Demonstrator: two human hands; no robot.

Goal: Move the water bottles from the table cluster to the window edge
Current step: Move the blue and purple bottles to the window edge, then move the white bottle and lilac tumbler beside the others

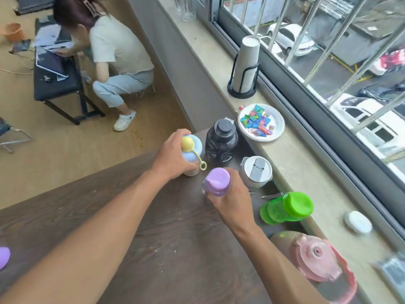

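On the dark wooden table [166,244] stands a cluster of bottles. My left hand [173,156] grips a light blue bottle with a yellow cap [192,148]. My right hand [232,198] is closed around a purple-capped bottle [218,182]. Beside them stand a black bottle [221,140] and a grey-and-white lidded bottle [256,172]. A green bottle [287,208] is near the table's window side, and a pink bottle [315,262] is closest to me. The window ledge [306,185] runs along the right.
On the ledge sit a paper plate of wrapped candies [275,128], a stack of paper cups in a black holder [244,66] and a small white object [358,221]. A person [118,53] crouches at a low black bench on the floor, far left.
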